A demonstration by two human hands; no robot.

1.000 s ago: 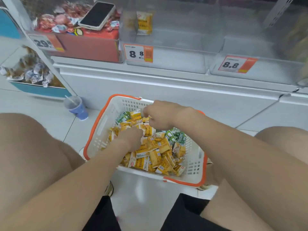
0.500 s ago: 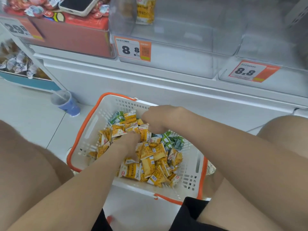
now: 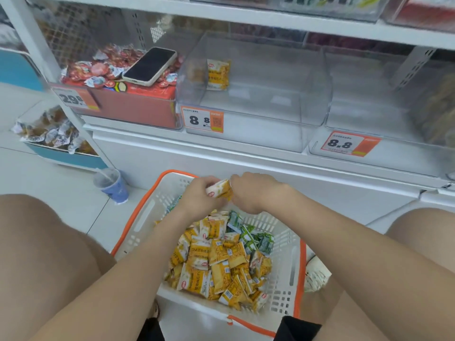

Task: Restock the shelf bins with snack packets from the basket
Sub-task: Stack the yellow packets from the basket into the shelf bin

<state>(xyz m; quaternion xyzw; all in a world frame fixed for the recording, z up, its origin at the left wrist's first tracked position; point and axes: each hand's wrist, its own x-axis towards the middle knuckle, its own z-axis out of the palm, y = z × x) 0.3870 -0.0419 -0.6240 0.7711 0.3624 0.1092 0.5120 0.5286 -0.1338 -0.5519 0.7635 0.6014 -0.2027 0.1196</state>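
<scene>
The clear bin is sitting on the shelf above the basket, holding one packet, so nearly all stock is waiting below. Over the basket's far rim, the left hand and right hand are together pinching a yellow packet, probably readying it for the bin.

White metal shelving with a perforated back panel stood over a white base cabinet on a pale tiled floor. Orange price tags hung along the shelf edge. A blue-trimmed display unit sat to the left under even, diffuse light.
</scene>
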